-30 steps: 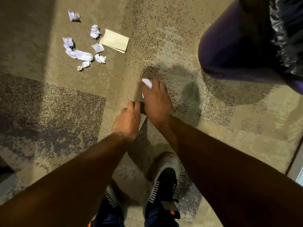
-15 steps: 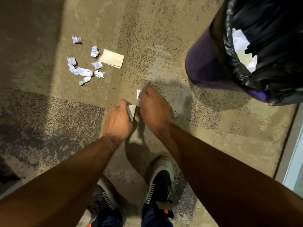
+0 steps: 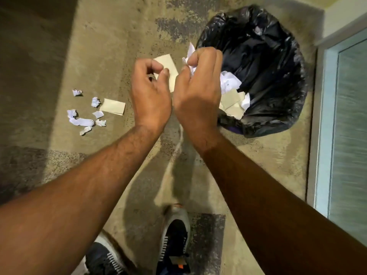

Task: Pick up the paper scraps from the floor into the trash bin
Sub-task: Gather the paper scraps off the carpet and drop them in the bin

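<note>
My right hand (image 3: pixel 198 84) is closed on a crumpled white paper scrap (image 3: pixel 189 56), held up just left of the trash bin (image 3: pixel 278 108). My left hand (image 3: pixel 151 90) pinches a flat beige paper piece (image 3: pixel 168 64) beside it. The bin has a black liner and holds white and beige paper (image 3: pixel 232 96). On the floor at the left lie several crumpled white scraps (image 3: pixel 83 122) and a flat beige paper (image 3: pixel 113 106).
The floor is speckled beige and grey carpet. A glass door with a pale frame (image 3: pixel 341 116) stands at the right, close to the bin. My two shoes (image 3: pixel 172 241) are at the bottom centre.
Both hands rose from the floor with paper in them and moved toward the bin. The view lifted, so the bin's open top now shows fully.
</note>
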